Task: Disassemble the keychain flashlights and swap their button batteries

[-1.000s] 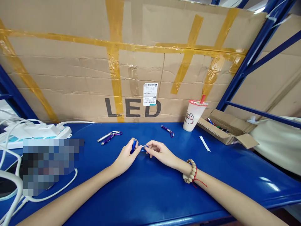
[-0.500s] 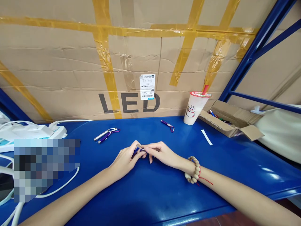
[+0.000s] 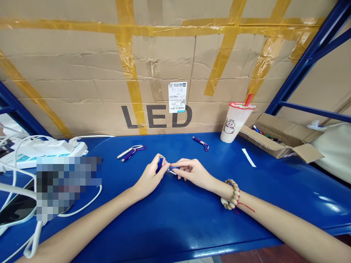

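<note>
My left hand point(image 3: 148, 180) is closed around a small blue keychain flashlight point(image 3: 159, 165), whose metal-capped end points up between thumb and fingers. From its other side a blue carabiner clip point(image 3: 174, 168) reaches across to my right hand point(image 3: 196, 174). The thumb and fingers of that hand pinch the clip; a thin silvery piece shows just below it. Beyond my left hand lie a silver keychain flashlight point(image 3: 125, 152) and a purple one point(image 3: 127, 156), side by side with their clips. Another purple keychain flashlight point(image 3: 198, 140) with a clip rests farther back.
A tall drink cup point(image 3: 235, 122) with a red straw stands at the back right, beside an open cardboard box point(image 3: 264, 142) of small items. Near it lies a white strip point(image 3: 248, 157). White cables and a power strip point(image 3: 79, 149) crowd the left. A large carton point(image 3: 95, 91) forms the back.
The blue flashlight now stands more upright in my left hand, and the clip shows more plainly between both hands. The camera view has shifted, so the scene sits slightly farther right.
</note>
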Motion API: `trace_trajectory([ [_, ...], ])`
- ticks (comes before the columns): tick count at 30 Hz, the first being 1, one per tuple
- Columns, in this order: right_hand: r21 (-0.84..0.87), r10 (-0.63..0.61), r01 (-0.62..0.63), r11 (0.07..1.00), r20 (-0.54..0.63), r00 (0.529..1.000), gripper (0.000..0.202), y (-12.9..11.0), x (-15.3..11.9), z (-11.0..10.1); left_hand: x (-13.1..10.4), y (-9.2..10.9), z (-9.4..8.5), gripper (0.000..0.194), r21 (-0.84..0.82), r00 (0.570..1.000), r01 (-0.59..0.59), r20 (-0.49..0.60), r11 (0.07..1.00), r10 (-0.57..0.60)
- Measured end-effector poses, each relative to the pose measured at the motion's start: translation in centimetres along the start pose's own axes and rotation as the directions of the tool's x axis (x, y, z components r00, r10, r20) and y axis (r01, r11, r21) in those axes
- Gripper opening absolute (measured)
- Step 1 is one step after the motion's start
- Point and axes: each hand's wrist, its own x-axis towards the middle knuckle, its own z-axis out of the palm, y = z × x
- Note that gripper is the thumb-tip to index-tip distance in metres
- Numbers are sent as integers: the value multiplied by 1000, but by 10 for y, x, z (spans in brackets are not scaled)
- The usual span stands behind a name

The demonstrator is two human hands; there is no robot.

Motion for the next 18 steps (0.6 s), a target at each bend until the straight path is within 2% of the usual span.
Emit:
trace_trajectory([
  [4,36,33,-32,999,-9,999,32,3,1,0,-1,-1,1,24,-11,1000,-13,-23,1000,13],
  [8,-26,75,-77,997,-44,996,30,5,1,-1,-1,0,1,24,-22,1000,1,-28,1000,-2],
  [14,-163,-14,-14,986,-166,986,22,1,0,-3,0,-1,1,24,-52,998,42,-45,998,-45],
  [18,-227,-41,-13,974,-233,972,17,0,0,-4,0,0,1,23,-41,998,39,-39,998,-40],
])
